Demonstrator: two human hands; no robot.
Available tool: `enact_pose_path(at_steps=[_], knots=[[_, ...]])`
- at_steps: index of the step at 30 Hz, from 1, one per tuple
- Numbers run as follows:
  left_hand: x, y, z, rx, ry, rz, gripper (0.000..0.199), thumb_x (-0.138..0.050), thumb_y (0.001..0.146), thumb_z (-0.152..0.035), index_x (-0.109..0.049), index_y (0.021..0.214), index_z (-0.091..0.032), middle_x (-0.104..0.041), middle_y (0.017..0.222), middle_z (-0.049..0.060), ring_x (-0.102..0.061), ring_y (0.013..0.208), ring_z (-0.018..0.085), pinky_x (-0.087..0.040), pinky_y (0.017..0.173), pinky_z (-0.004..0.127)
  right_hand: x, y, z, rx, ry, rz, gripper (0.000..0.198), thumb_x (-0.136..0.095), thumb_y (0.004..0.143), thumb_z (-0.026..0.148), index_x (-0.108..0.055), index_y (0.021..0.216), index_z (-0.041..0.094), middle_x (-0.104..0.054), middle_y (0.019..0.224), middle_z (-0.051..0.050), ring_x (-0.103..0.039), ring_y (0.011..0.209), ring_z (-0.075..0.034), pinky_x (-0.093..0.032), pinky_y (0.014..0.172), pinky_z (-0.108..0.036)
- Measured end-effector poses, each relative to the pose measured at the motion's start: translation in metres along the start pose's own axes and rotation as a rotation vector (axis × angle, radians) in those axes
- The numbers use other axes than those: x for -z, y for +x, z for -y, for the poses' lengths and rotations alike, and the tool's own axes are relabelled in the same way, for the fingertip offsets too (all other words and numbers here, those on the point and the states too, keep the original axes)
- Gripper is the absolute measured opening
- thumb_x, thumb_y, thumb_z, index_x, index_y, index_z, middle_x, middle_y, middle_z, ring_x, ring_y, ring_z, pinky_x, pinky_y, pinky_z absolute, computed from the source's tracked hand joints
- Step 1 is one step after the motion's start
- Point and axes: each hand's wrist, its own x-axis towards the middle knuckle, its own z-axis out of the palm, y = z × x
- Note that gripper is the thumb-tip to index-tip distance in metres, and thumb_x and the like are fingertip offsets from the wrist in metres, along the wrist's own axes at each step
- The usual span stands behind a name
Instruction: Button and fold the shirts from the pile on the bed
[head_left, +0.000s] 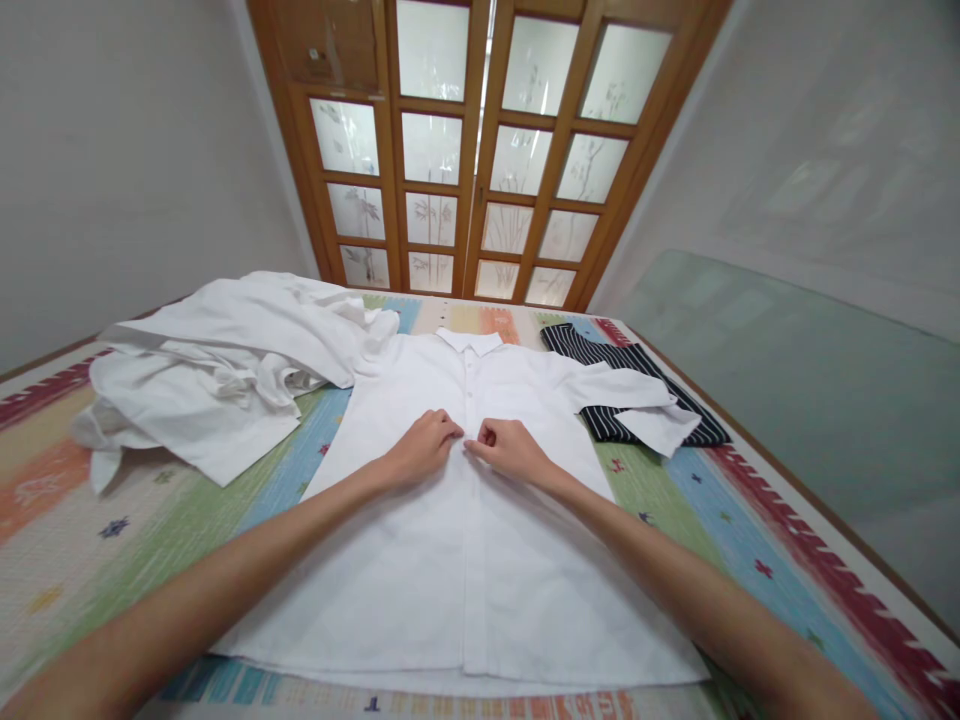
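Note:
A white button-up shirt (405, 590) lies spread face up, its collar at the far end and its hem toward me. At mid-chest, my left hand (426, 444) pinches the front placket from the left side. My right hand (510, 450) is closed at the same spot from the right, thumb and forefinger on the placket's edge. The fingertips of both hands almost meet there. Whatever button lies between them is too small to make out. Above the hands the placket runs up to the collar, with small buttons showing.
A heap of white clothes (225, 350) lies at the left, by the shirt's left sleeve. Under the right sleeve is a folded black-and-white striped garment (592, 350). Everything rests on a colourful striped bed cover (202, 540). Wooden glazed doors (469, 150) stand beyond, with walls on either side.

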Motion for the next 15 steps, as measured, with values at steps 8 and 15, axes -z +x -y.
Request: enact_pose_path(at_steps=[8,15], knots=[[-0.004,0.014,0.004,0.058,-0.108,0.029,0.045,-0.042,0.078,-0.004,-0.075,0.104,-0.02,-0.067,0.093,0.007,-0.06,0.092,0.02,-0.046,0.091,0.033,-0.01,0.022,0.0,-0.124,-0.113,0.026,0.018,-0.062,0.081,0.031,-0.067,0.073,0.016,-0.072,0.076,-0.01,-0.066,0.072,-0.018,-0.04,0.06,-0.023],[-0.004,0.019,-0.001,0.115,-0.097,0.027,0.031,-0.053,0.079,-0.013,-0.076,0.099,-0.017,-0.071,0.093,0.006,-0.064,0.083,0.017,-0.048,0.082,0.027,-0.005,0.015,-0.024,-0.235,0.457,0.185,0.008,-0.054,0.079,0.017,-0.059,0.073,0.018,-0.06,0.051,0.006,-0.041,0.03,-0.006,-0.027,0.033,-0.018]])
